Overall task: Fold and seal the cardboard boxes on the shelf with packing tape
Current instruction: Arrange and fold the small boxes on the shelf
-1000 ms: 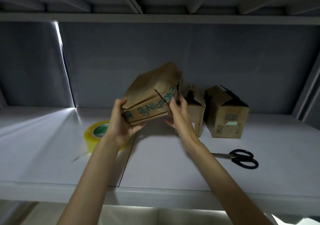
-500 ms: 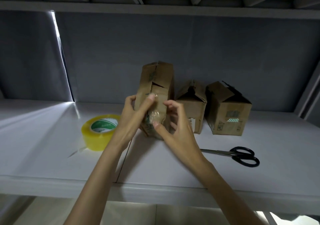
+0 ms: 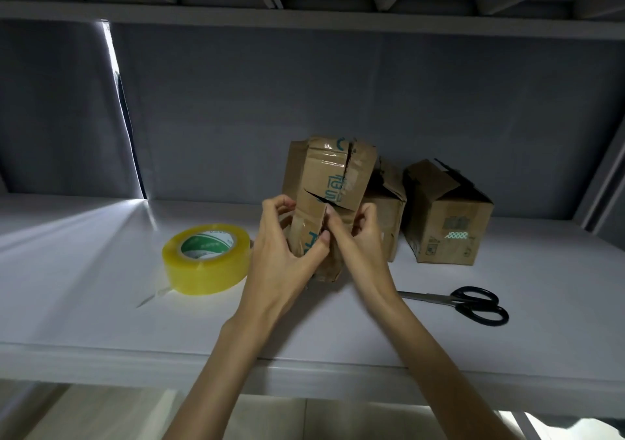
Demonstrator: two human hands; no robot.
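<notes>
A small brown cardboard box (image 3: 333,175) with teal print stands on end at the middle of the white shelf (image 3: 101,304). Old clear tape shines on its flaps, which show a gap. My left hand (image 3: 284,253) grips its lower left side, thumb across the front. My right hand (image 3: 358,236) holds the lower right side, fingers curled at the flap seam. Behind it stand two more boxes: one with loose flaps (image 3: 389,202), partly hidden, and another (image 3: 446,216) to the right. A yellow roll of packing tape (image 3: 206,258) lies to the left.
Black-handled scissors (image 3: 473,304) lie on the shelf to the right of my right forearm. A grey back wall and the upper shelf's underside close in the space. The shelf's front edge runs below my forearms.
The box was tilted on its side in both hands a second ago; it now stands upright on the shelf, and both hands have shifted down to its lower flaps.
</notes>
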